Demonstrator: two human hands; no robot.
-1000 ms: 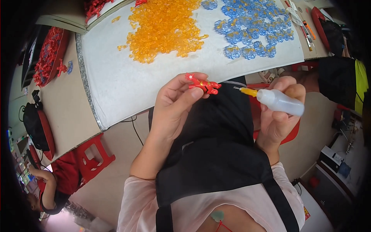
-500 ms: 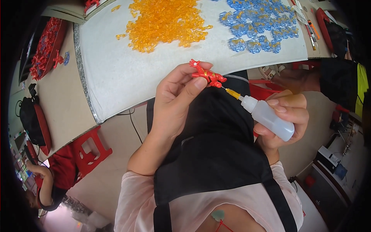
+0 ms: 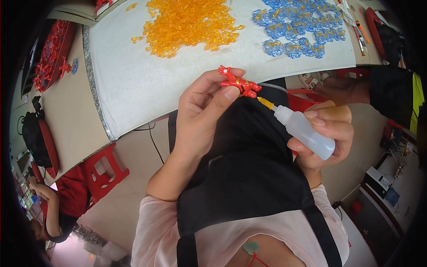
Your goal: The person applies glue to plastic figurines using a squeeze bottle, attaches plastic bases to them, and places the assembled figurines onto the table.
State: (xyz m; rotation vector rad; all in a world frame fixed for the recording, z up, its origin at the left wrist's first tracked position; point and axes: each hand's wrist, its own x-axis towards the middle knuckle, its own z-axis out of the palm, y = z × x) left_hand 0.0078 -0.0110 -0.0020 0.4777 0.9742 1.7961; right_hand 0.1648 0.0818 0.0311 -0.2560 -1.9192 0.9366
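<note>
Between the thumb and fingers of my left hand is a small red toy figure with gold markings, held over my lap just off the table's near edge. My right hand is wrapped round a translucent white squeeze bottle, tilted with its tip up to the left. An amber needle tip on the bottle points at the figure's lower end. The needle's end is at or very close to the figure; I cannot tell whether they touch.
A pile of clear orange pieces lies on the white-covered table. Clear blue pieces with orange bits are spread to its right. At the left stands a red tray of red figures. A red stool and other people are at the sides.
The bottle and my right hand have shifted slightly left and up. The figure has turned a little in my left hand, which otherwise stays in place.
</note>
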